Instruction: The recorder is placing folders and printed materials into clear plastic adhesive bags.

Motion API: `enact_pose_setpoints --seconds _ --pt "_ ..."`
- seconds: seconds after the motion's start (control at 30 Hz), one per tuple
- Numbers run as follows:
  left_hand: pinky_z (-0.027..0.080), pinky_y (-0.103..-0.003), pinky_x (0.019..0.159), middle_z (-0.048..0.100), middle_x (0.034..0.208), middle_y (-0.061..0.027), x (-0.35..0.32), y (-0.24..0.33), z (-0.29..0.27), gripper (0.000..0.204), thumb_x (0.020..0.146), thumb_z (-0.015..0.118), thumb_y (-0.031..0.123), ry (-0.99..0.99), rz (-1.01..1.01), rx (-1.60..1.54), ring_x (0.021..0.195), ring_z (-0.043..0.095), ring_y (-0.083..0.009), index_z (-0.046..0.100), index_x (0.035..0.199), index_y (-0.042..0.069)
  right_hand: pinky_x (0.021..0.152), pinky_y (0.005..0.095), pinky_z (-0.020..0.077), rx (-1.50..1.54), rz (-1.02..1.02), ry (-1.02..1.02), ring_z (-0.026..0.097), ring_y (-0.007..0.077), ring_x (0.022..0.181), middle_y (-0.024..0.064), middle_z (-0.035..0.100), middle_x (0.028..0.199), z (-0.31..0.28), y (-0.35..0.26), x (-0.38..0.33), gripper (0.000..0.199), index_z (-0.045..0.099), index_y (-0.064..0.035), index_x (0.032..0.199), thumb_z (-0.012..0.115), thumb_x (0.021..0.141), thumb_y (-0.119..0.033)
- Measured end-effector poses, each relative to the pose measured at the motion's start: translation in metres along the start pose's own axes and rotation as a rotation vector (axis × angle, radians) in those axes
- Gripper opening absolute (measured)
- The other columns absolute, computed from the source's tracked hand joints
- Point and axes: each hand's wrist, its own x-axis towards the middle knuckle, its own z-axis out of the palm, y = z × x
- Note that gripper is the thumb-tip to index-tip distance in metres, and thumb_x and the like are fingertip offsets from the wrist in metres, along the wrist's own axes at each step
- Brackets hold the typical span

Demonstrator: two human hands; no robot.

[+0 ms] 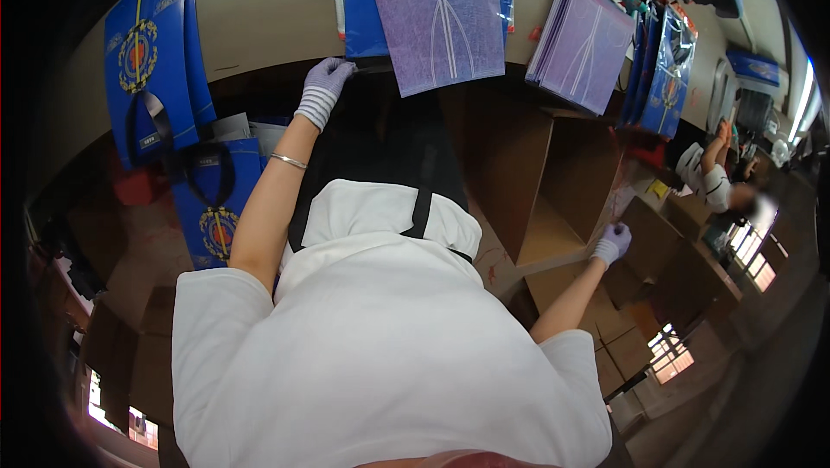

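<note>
My left hand (327, 81), in a pale lilac glove with a striped cuff, is at the table's front edge. Its fingers are pinched together beside the lower edge of a blue sheet or bag (364, 31); whatever lies between the fingertips is too small to make out. Over that blue piece lies a purple paper bag (443, 23) printed like jeans, its lower end jutting past the table edge. My right hand (612, 243), gloved alike, is low at my right beside open cardboard boxes. Its fingers look curled, and their contents cannot be made out.
Blue gift bags with black handles (156, 62) hang over the table's left edge; another blue bag (212, 200) is below. Purple bags (581, 40) are stacked at right, beside wrapped blue bags (667, 70). A tall open carton (553, 183) stands under the table. Another person's arm (713, 165) shows far right.
</note>
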Motion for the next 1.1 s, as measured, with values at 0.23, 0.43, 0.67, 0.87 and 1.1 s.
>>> enact_pose_setpoints --seconds 0.23,0.43,0.67,0.87,1.1 --pt "0.045 -0.024 0.07 0.065 0.077 -0.0039 0.0 -0.005 0.003 0.02 0.078 0.065 0.018 -0.124 0.016 -0.024 0.072 0.056 -0.0101 0.066 0.085 -0.001 0.05 0.0226 0.0418 1.082 -0.067 -1.201 0.051 0.0102 0.057 0.0042 0.055 0.069 0.057 -0.268 -0.146 0.036 0.053 -0.0026 0.111 0.049 0.075 -0.001" --pt "0.046 -0.026 0.071 0.066 0.077 -0.0081 0.007 -0.013 0.0 0.023 0.075 0.067 0.021 -0.017 0.132 0.228 0.072 0.06 -0.0131 0.067 0.086 0.001 0.039 0.0278 0.0372 1.101 -0.221 -1.436 0.046 0.016 0.04 0.0082 0.052 0.055 0.029 -0.461 -0.149 0.044 0.052 0.0003 0.114 0.046 0.071 0.002" --pt "0.048 -0.03 0.078 0.066 0.081 -0.0089 -0.019 0.01 0.007 0.022 0.081 0.063 0.02 -0.242 -0.008 -0.294 0.078 0.062 -0.0179 0.065 0.088 -0.001 0.039 0.0254 0.0364 0.862 -0.258 -1.468 0.046 0.0136 0.042 0.0063 0.052 0.055 0.036 -0.419 -0.13 0.022 0.061 -0.001 0.082 0.043 0.071 0.005" --pt "0.035 -0.044 0.1 0.054 0.116 -0.0188 -0.015 0.043 0.011 0.038 0.094 0.038 0.028 -0.484 -0.124 -1.102 0.114 0.047 -0.0311 0.052 0.111 -0.003 0.077 0.0321 0.0485 0.521 -0.922 -0.996 0.062 0.0284 0.086 0.0125 0.065 0.093 0.07 -0.375 -0.152 0.022 0.062 -0.005 0.096 0.05 0.08 -0.016" --pt "0.026 -0.048 0.105 0.031 0.136 -0.0254 -0.007 0.083 0.012 0.077 0.09 0.01 0.057 -0.33 -0.133 -1.184 0.127 0.03 -0.0382 0.026 0.131 -0.005 0.075 0.0311 0.0495 0.973 -0.758 -0.966 0.063 0.0269 0.082 0.0128 0.065 0.091 0.036 -0.44 -0.154 0.02 0.061 -0.0042 0.096 0.051 0.079 -0.01"
